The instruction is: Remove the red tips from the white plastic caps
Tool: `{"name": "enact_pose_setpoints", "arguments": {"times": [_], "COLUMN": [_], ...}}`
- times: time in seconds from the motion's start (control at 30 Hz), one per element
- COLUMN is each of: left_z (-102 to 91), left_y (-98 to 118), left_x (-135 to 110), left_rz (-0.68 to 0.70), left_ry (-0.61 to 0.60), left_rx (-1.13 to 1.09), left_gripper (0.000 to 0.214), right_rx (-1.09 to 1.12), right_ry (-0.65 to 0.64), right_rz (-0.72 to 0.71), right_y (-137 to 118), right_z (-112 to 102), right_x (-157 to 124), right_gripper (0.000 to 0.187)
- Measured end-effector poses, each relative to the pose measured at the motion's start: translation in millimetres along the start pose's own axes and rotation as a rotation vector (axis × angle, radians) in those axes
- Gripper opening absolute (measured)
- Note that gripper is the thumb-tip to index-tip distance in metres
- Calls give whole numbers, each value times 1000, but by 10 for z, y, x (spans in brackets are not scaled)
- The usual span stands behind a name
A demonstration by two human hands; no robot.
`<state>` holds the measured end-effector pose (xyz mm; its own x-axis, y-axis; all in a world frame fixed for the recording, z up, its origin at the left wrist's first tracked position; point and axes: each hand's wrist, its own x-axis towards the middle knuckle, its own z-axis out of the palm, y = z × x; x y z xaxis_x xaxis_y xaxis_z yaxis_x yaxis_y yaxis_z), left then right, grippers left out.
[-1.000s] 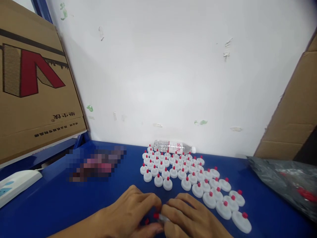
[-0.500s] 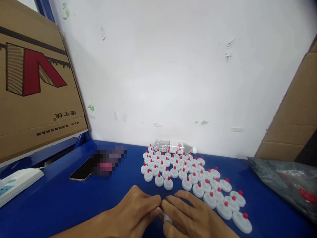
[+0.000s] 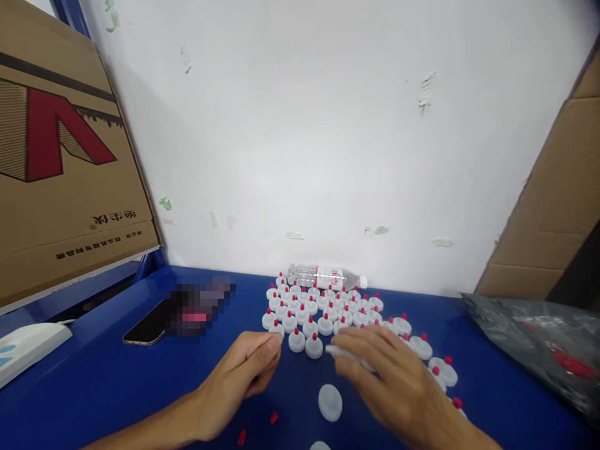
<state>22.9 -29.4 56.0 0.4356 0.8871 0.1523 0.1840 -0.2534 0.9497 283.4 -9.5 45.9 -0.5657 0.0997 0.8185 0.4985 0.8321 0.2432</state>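
My left hand [image 3: 246,369] is closed, its thumb pressed on the curled index finger; whatever may be inside is hidden. To its right, my right hand [image 3: 391,375] grips a white plastic cap [image 3: 345,356], of which only a thin edge shows under the fingers. Between and below the hands lies a loose white cap [image 3: 330,402] without a red tip, with part of another [image 3: 320,445] at the bottom edge. Two small red tips [image 3: 274,417] [image 3: 242,437] rest near my left wrist. Many white caps with red tips [image 3: 314,345] stand in rows beyond my hands.
A clear plastic bottle [image 3: 325,276] lies along the wall behind the caps. On the left are a phone [image 3: 145,325], a white device [image 3: 30,350] and a printed carton [image 3: 70,150]. A grey plastic bag [image 3: 529,350] with red pieces sits right, below cardboard [image 3: 546,206].
My hands have come apart: the left moved left, the right moved right and up with a white cap. The loose caps and red tips between them now show. The view shifted slightly.
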Motion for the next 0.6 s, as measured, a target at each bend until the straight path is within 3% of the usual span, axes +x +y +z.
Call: {"name": "enact_pose_setpoints", "arguments": {"times": [0.13, 0.27, 0.43, 0.6], "left_z": [-68, -58, -28, -21], "left_y": [-33, -110, -119, -93], "left_x": [31, 2, 3, 26], "left_rz": [53, 106, 129, 121], "left_ry": [-25, -116, -216, -240], "left_rx": [298, 757, 917, 965], "left_gripper": [41, 11, 14, 16], "right_rx": [-24, 61, 141, 192], "right_ry": [-128, -256, -401, -428], "right_rz": [161, 169, 188, 223], "right_y": [94, 7, -42, -17], "right_z": [-16, -23, -27, -28], "right_x": [-34, 11, 11, -12], "right_gripper": [24, 28, 17, 17]}}
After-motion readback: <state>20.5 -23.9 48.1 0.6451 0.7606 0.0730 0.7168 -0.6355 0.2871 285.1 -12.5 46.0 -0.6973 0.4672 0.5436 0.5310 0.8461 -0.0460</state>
